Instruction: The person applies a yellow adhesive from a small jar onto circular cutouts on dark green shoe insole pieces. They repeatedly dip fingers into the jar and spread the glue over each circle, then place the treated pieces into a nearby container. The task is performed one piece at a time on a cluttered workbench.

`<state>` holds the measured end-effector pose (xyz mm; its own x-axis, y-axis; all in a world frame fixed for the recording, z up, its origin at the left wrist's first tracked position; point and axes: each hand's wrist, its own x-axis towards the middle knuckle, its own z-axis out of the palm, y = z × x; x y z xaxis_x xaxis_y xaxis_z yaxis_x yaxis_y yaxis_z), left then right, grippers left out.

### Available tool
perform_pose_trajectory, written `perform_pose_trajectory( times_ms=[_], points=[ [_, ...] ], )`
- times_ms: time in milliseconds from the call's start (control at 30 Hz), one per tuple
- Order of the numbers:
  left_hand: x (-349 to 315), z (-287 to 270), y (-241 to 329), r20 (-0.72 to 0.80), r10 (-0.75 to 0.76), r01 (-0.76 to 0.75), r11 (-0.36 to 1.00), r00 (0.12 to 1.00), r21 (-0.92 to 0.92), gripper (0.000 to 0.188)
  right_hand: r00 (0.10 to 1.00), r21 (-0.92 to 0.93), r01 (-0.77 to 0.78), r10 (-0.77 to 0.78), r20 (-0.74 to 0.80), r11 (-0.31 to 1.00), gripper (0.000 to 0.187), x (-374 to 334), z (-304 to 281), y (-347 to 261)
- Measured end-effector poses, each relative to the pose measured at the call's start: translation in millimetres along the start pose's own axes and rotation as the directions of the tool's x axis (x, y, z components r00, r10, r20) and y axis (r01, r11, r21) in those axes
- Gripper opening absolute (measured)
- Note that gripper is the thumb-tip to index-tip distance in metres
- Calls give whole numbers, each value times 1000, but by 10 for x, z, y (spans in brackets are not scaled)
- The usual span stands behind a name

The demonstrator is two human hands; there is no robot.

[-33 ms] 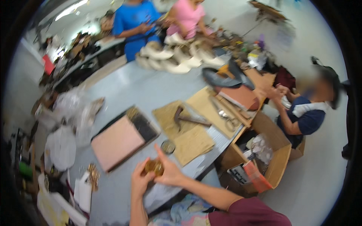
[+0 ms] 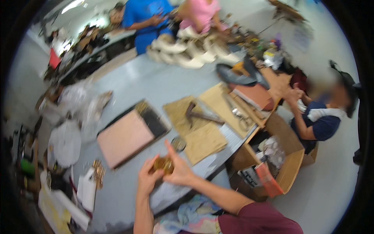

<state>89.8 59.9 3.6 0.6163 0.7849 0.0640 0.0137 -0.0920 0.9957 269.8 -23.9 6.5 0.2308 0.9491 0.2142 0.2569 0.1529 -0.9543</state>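
Observation:
Between my two hands, just above the near edge of the grey table (image 2: 134, 84), is a small amber-coloured glass jar (image 2: 165, 165). My left hand (image 2: 148, 176) is closed around its left side. My right hand (image 2: 178, 171) grips the other side, with the forefinger stretched out. A round metal-looking lid or tin (image 2: 179, 144) lies on the table just beyond my right hand. Blur hides the jar's contents and exact rim. Left of it lies a pink rectangular slab (image 2: 125, 137) on a black board (image 2: 157, 120). A hammer (image 2: 204, 116) rests on tan sheets (image 2: 204, 141).
Scissors (image 2: 242, 118) lie on card at the right. Cream shoes (image 2: 187, 54) stand at the far side. An open cardboard box (image 2: 290, 171) is by the right edge, near a seated co-worker (image 2: 323, 123). Plastic bags (image 2: 70, 136) and gold-coloured pieces (image 2: 98, 173) lie left.
The whole view has shifted slightly, so the table and its things sit a little further right and higher. Both hands still hold the jar in much the same pose.

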Motion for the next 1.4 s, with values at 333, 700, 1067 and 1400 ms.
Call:
perform_pose_trajectory(
  times_ms=[333,700,1067,1400],
  points=[
    [14,249,38,-125,-57,11,938,991,-346,72,995,1,52,-51,-85,999,135,7,40,76],
    [-56,565,112,-235,-185,79,914,954,-399,68,986,-210,99,-124,-110,973,129,-25,59,117],
    [-74,410,-45,-209,-36,-43,931,977,-361,67,995,-43,2,-6,-97,999,128,-21,6,59],
    [137,147,-16,-59,-210,187,944,976,-273,58,998,-49,-49,47,-28,998,133,-20,-78,-32]
  ],
)
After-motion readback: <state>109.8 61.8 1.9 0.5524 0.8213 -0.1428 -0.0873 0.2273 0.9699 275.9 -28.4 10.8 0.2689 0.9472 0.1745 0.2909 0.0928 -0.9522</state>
